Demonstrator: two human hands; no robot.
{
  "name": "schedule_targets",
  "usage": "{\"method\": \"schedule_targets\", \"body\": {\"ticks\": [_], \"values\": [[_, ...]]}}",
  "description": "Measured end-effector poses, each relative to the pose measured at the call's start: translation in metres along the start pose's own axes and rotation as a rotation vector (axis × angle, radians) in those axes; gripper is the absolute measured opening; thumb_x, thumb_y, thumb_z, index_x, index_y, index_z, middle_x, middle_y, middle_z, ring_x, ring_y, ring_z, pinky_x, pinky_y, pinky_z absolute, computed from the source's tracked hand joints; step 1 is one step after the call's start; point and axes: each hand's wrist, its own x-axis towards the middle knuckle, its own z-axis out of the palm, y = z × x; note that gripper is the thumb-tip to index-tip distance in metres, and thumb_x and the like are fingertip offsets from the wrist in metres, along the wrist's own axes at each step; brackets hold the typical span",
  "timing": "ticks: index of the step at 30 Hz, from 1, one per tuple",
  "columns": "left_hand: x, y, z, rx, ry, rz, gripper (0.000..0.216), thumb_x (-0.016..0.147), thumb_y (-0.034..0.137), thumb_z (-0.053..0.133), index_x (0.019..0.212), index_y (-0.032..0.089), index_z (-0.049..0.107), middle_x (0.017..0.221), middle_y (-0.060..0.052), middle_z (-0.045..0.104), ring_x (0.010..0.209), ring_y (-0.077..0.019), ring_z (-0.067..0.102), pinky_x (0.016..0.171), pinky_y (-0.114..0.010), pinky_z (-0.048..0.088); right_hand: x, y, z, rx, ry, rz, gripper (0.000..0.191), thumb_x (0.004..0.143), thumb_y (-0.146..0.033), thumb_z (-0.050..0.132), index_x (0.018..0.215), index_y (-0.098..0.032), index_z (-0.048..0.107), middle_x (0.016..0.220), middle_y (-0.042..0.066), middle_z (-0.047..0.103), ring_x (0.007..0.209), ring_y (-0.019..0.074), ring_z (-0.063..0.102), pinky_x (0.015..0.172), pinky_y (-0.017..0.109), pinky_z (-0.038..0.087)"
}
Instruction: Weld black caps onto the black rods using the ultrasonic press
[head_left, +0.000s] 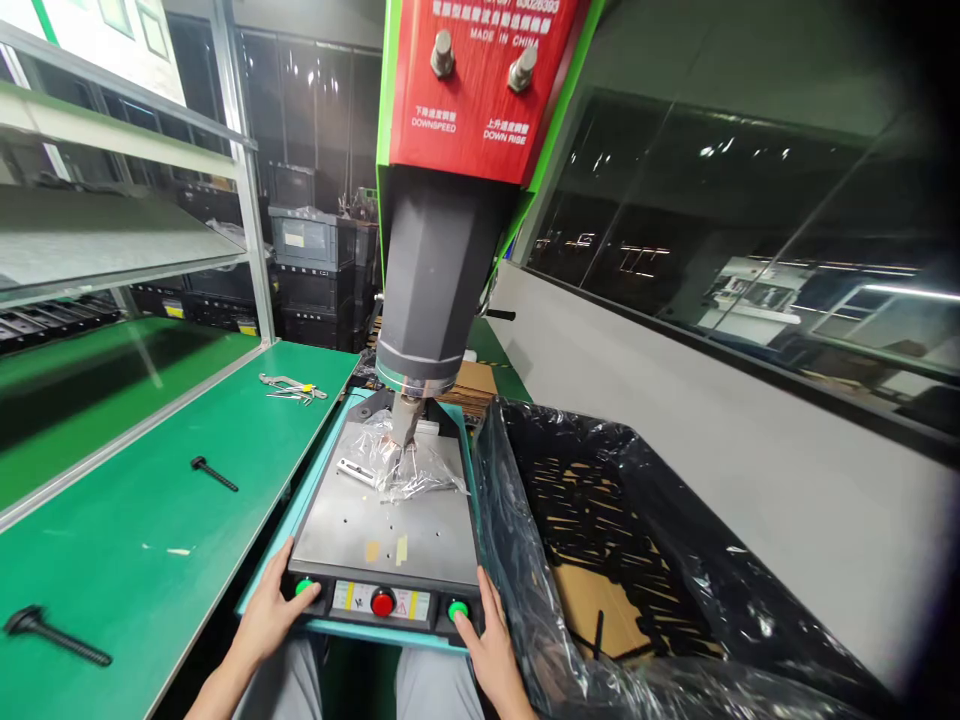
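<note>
My left hand (271, 612) rests at the front left corner of a welding press, its thumb on the left green button (304, 587). My right hand (489, 645) lies at the front right corner with its thumb on the right green button (457, 609). Both hands hold nothing; their fingers lie flat along the machine's edge. Between the two buttons sits a red button (382, 603). The press's grey horn (431, 290) is lowered, its tip (406, 420) touching a clear plastic bag (401, 462) on the metal plate (390, 525).
A green workbench (150, 500) on the left carries two black bolts (214, 473) (52, 632) and pliers (292, 388). A crate lined with a black plastic bag (637, 560) stands close on the right. Stacked grey crates (311, 265) are behind.
</note>
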Motion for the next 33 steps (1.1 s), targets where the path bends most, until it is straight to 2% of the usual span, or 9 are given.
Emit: {"method": "schedule_targets", "body": {"ticks": [8,11,14,16,18,21,25,30,33], "values": [[0.002,0.012,-0.008,-0.063,0.027,-0.071,0.087,0.071,0.061,0.062,0.140,0.010,0.044,0.143,-0.018,0.050,0.134,-0.0339,0.045,0.115,-0.049,0.033,0.001,0.001,-0.002,0.063,0.011,-0.006,0.069,0.089,-0.048,0.054,0.150,-0.022,0.034,0.154,0.012,0.035,0.143,0.0283,0.031,0.117,0.047,0.025],[0.009,0.032,-0.016,-0.057,0.132,-0.136,0.078,0.071,0.063,0.061,0.130,0.012,0.053,0.136,-0.017,0.056,0.128,-0.0355,0.052,0.110,-0.050,0.040,0.005,-0.001,-0.008,0.115,0.027,0.001,0.064,0.088,-0.051,0.055,0.144,-0.022,0.044,0.148,0.012,0.044,0.138,0.0286,0.039,0.115,0.046,0.031],[0.021,0.065,-0.018,-0.159,0.176,-0.125,0.066,0.074,0.061,0.061,0.124,0.017,0.057,0.133,-0.014,0.058,0.118,-0.0331,0.059,0.103,-0.048,0.046,0.014,-0.013,-0.016,0.098,0.119,0.022,0.056,0.086,-0.056,0.055,0.125,-0.017,0.063,0.131,0.016,0.059,0.123,0.0322,0.055,0.106,0.048,0.043],[0.032,0.089,-0.013,-0.313,0.120,-0.094,0.060,0.075,0.057,0.062,0.120,0.018,0.060,0.128,-0.014,0.062,0.114,-0.0304,0.062,0.101,-0.045,0.048,0.022,-0.031,-0.019,0.067,0.233,0.012,0.052,0.086,-0.059,0.053,0.109,-0.016,0.071,0.118,0.018,0.065,0.111,0.0330,0.062,0.100,0.048,0.048],[0.044,0.113,-0.003,-0.463,0.054,-0.074,0.058,0.074,0.055,0.067,0.117,0.016,0.060,0.122,-0.015,0.065,0.114,-0.0289,0.062,0.102,-0.042,0.047,0.031,-0.054,-0.017,0.087,0.276,-0.026,0.050,0.088,-0.059,0.050,0.102,-0.016,0.073,0.111,0.017,0.068,0.103,0.0314,0.065,0.094,0.045,0.052],[0.063,0.144,0.015,-0.635,-0.031,-0.148,0.066,0.067,0.053,0.075,0.118,0.015,0.058,0.118,-0.016,0.066,0.115,-0.0281,0.060,0.101,-0.040,0.046,0.048,-0.088,-0.004,0.194,0.147,-0.058,0.049,0.090,-0.058,0.050,0.104,-0.017,0.073,0.107,0.016,0.072,0.098,0.0300,0.068,0.085,0.041,0.056],[0.080,0.180,0.028,-0.853,-0.164,-0.370,0.069,0.060,0.051,0.082,0.115,0.016,0.056,0.116,-0.016,0.065,0.108,-0.0263,0.063,0.087,-0.035,0.051,0.077,-0.118,0.022,0.268,-0.022,-0.096,0.045,0.090,-0.053,0.053,0.112,-0.018,0.071,0.110,0.014,0.072,0.099,0.0303,0.069,0.087,0.041,0.056],[0.087,0.205,0.031,-0.949,-0.222,-0.414,0.050,0.060,0.049,0.082,0.091,0.017,0.058,0.085,-0.007,0.068,0.075,-0.0176,0.066,0.067,-0.027,0.051,0.116,-0.136,0.048,0.273,-0.032,-0.205,0.038,0.088,-0.039,0.053,0.117,-0.020,0.069,0.103,0.010,0.073,0.090,0.0258,0.070,0.079,0.037,0.057],[0.088,0.210,0.032,-0.983,-0.195,-0.403,0.044,0.056,0.042,0.086,0.075,0.018,0.054,0.061,0.003,0.057,0.056,-0.0103,0.057,0.056,-0.022,0.045,0.137,-0.142,0.057,0.264,-0.004,-0.257,0.039,0.085,-0.031,0.052,0.121,-0.020,0.067,0.111,0.012,0.068,0.095,0.0252,0.068,0.081,0.036,0.057]]}}
